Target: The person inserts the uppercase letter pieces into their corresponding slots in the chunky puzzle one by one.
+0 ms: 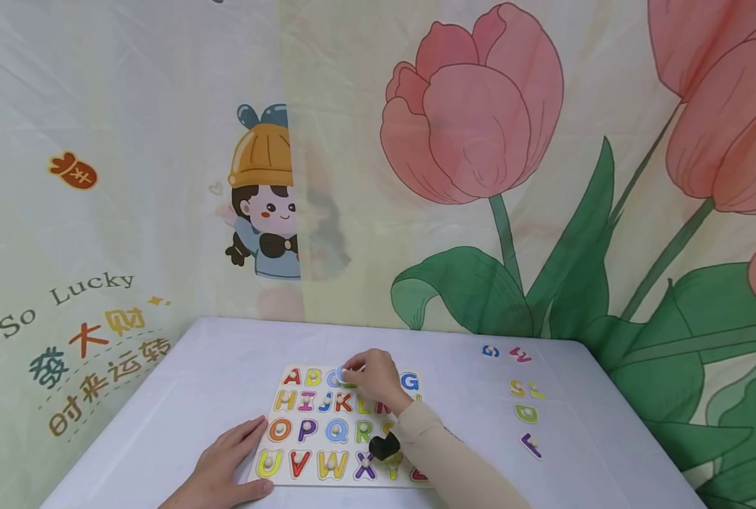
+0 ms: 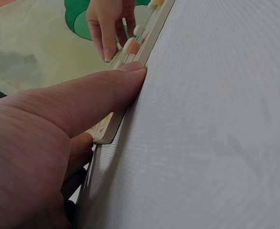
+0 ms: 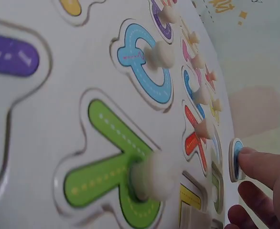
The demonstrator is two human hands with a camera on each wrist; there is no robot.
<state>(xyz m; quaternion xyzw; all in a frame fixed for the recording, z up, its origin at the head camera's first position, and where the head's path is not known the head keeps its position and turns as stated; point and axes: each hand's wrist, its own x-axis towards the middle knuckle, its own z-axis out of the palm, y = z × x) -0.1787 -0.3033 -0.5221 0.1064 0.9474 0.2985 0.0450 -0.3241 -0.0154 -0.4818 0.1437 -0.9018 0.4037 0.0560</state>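
Note:
In the head view, my right hand [image 1: 378, 375] pinches a small blue letter piece over the top row of a white alphabet puzzle board [image 1: 266, 456]. The blue letter piece [image 3: 236, 160] stands tilted near the recesses in the right wrist view, with a fingertip against its face. My left hand [image 1: 228, 459] rests at the board's lower left, fingers extended along the left side. Its thumb [image 2: 102, 93] lies against the near edge of the board. Knobbed letters such as the green R [image 3: 121, 167] and the blue Q [image 3: 147, 71] sit in their recesses.
To the right on the white tablecloth [image 1: 161, 382] lie several loose letters, among them a blue one [image 1: 490, 350], a pink one [image 1: 520, 355], a green D [image 1: 526, 413] and a purple one [image 1: 532, 445]. A printed curtain [image 1: 346, 141] hangs behind the table.

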